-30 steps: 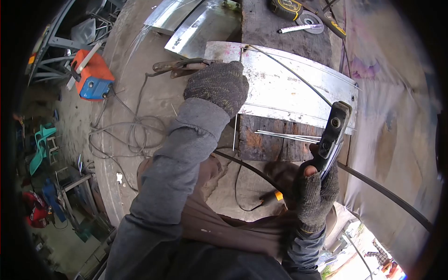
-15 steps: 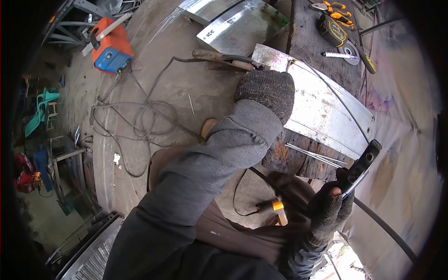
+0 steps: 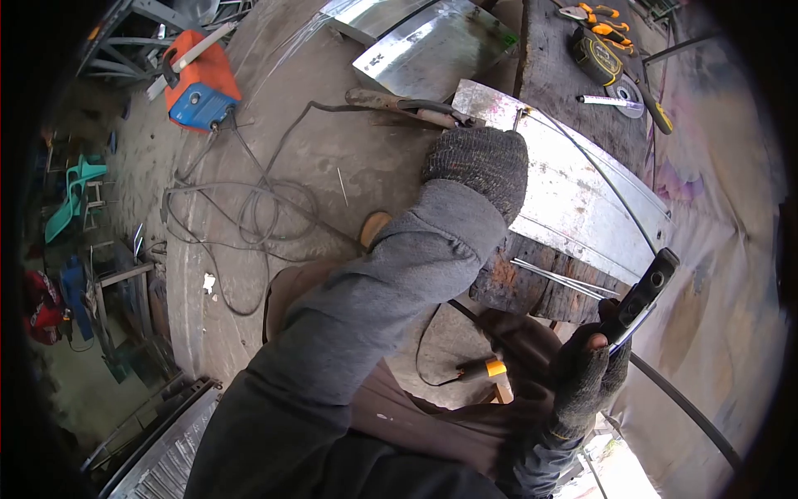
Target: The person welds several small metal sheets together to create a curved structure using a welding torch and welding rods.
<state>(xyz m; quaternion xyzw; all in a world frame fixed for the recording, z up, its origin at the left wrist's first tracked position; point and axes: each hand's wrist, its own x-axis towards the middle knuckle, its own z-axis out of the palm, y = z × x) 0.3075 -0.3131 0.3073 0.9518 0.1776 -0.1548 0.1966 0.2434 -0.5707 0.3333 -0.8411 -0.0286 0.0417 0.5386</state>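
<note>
My left hand (image 3: 478,166), in a dark knitted glove, is closed in a fist over the left edge of a long shiny metal plate (image 3: 565,191). A short thin piece sticks out past its knuckles; what the fingers grip is hidden. Beside it, a clamp-like tool (image 3: 407,108) with a cable reaches the plate's corner. My right hand (image 3: 588,374), gloved with a bare thumb tip, is closed on a black tool (image 3: 644,295) below the plate's right end. From this tool a thin dark rod (image 3: 594,166) runs across the plate to near my left hand.
A charred wooden block (image 3: 532,283) with thin rods lies under the plate. Pliers (image 3: 611,33), a tape measure (image 3: 596,56) and a marker (image 3: 607,101) lie on a dark board. An orange-blue machine (image 3: 199,87) stands left, near coiled cable (image 3: 266,208); more sheet metal (image 3: 436,50) lies above.
</note>
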